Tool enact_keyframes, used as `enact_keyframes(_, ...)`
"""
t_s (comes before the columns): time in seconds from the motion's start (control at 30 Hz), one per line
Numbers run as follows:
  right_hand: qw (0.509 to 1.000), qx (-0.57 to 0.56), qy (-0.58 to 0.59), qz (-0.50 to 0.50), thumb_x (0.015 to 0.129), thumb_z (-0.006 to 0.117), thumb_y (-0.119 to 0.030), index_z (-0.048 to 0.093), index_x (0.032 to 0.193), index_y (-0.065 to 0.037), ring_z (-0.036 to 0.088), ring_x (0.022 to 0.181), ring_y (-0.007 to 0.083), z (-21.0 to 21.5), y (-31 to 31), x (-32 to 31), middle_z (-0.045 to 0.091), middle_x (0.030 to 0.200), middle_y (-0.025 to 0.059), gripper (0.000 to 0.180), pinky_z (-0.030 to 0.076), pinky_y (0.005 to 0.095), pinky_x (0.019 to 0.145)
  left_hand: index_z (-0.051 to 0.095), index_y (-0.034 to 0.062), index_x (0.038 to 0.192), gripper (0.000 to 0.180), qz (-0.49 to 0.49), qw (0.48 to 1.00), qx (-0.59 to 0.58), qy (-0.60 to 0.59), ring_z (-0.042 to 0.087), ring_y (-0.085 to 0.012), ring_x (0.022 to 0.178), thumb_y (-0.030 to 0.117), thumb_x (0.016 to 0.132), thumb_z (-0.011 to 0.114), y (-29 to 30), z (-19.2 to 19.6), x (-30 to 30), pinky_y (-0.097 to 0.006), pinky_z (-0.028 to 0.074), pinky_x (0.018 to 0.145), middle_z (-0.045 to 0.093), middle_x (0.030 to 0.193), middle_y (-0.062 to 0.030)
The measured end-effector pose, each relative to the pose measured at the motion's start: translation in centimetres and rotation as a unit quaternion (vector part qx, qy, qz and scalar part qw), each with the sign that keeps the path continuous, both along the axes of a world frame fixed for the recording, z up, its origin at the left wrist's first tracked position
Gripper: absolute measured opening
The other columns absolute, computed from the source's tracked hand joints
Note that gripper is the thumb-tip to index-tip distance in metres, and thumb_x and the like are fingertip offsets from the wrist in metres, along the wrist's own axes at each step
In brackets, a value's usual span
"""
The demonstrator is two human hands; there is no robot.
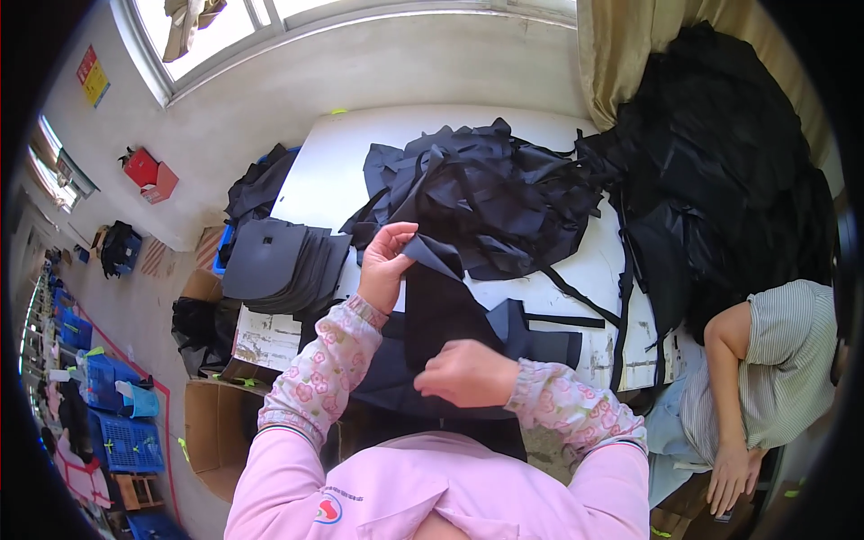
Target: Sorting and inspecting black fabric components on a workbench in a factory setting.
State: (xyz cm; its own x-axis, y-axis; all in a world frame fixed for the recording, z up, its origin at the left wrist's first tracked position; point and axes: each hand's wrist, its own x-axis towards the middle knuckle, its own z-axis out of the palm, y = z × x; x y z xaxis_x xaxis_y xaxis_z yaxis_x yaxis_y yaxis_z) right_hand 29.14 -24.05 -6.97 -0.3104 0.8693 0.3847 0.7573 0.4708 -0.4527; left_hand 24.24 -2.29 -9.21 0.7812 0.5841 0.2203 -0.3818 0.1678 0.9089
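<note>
My left hand (385, 270) is raised over the near side of the white table, its thumb and fingers pinching the top corner of a black fabric piece (441, 310). The fabric hangs down from that grip, its upper edge folded over and showing a greyer side. Lower and to the right, my right hand (470, 373) is closed, fingers curled in front of the hanging fabric. Whatever those fingers hold is hidden. Beneath both hands, more flat black fabric (553, 347) lies along the table's near edge, with a black strap beside it.
A large heap of black fabric pieces and straps (495, 193) covers the middle of the white table (333, 144). Stacked black panels (270, 261) lie at its left. Another tall black pile (720, 171) rises at right, near a seated person (765, 360). An open cardboard box (211, 432) stands lower left.
</note>
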Motion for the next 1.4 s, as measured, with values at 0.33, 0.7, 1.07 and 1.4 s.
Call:
enact_keyframes(0.33, 0.953, 0.135, 0.110, -0.249, 0.077, 0.073, 0.000, 0.055, 0.131, -0.007, 0.065, 0.097, 0.0283, 13.1, 2.4, 4.3, 0.063, 0.113, 0.0150, 0.058, 0.052, 0.0323, 0.084, 0.052, 0.0065, 0.130, 0.054, 0.136, 0.777, 0.601, -0.125, 0.047, -0.0406, 0.130, -0.005, 0.079, 0.067, -5.6, 10.5, -3.7, -0.042, 0.041, 0.107, 0.041, 0.143, -0.0243)
enact_keyframes(0.7, 0.825, 0.026, 0.562, -0.052, 0.089, 0.062, 0.005, 0.057, 0.127, 0.001, 0.059, 0.107, 0.0105, 13.3, 0.4, 3.7, 0.063, 0.119, 0.0055, 0.039, 0.046, 0.0257, 0.096, 0.030, 0.0021, 0.147, 0.083, -0.215, 0.973, 0.069, -0.045, 0.042, -0.0171, 0.131, 0.019, 0.083, 0.080, -5.1, 10.2, -5.1, -0.032, 0.032, 0.112, 0.044, 0.141, -0.0082)
enact_keyframes(1.07, 0.899, 0.273, -0.189, -0.285, 0.071, 0.073, -0.007, 0.065, 0.117, -0.014, 0.057, 0.118, 0.0310, 18.7, -1.7, 1.8, 0.058, 0.125, 0.0102, 0.047, 0.040, 0.0501, 0.105, 0.057, 0.0029, 0.107, 0.030, -0.024, 0.986, 0.159, -0.047, 0.058, -0.0042, 0.083, -0.005, 0.080, 0.068, -5.3, 11.4, -4.0, -0.022, 0.051, 0.074, 0.063, 0.093, 0.0011)
enact_keyframes(1.4, 0.917, 0.263, 0.222, -0.203, 0.092, 0.061, 0.001, 0.065, 0.102, 0.002, 0.059, 0.082, 0.0071, 24.8, -3.8, 0.9, 0.066, 0.093, 0.0028, 0.010, 0.047, 0.0219, 0.073, 0.061, 0.0002, 0.105, 0.028, -0.132, 0.973, 0.189, 0.019, 0.059, -0.0072, 0.098, -0.005, 0.081, 0.075, -4.7, 11.1, -4.7, -0.027, 0.050, 0.087, 0.066, 0.102, 0.0001)
